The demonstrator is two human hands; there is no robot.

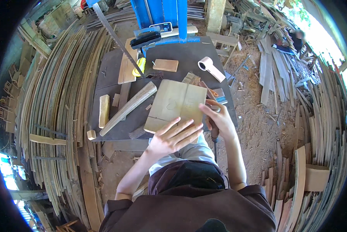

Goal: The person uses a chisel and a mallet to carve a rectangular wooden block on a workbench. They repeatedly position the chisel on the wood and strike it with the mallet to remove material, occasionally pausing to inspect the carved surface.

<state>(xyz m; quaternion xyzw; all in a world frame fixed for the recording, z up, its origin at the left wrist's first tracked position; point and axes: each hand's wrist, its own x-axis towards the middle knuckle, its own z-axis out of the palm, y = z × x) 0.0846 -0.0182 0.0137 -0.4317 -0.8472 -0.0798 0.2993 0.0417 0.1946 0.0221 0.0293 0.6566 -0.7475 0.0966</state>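
A square wooden board [178,102] with faint markings and a dark line across it lies tilted over the near edge of the dark worktable [193,48]. My left hand [172,137] rests flat on the board's lower edge, fingers outstretched and apart. At the board's right side is my right hand [219,119], its fingers curled round a slim tool with a brown handle [215,132]; a dark cord or shaft hangs below it. The tool's working end is hidden. Behind my right hand, an orange-and-blue handled tool [220,94] lies on the tabletop.
A bandsaw blade [117,36] runs down to the table beside a yellow object [139,66]. Left of the board lie a long wooden stick [129,108] and a short block [104,111]. A pale handheld fan-like device [211,69] sits at the right. Stacked planks [61,104] flank the area.
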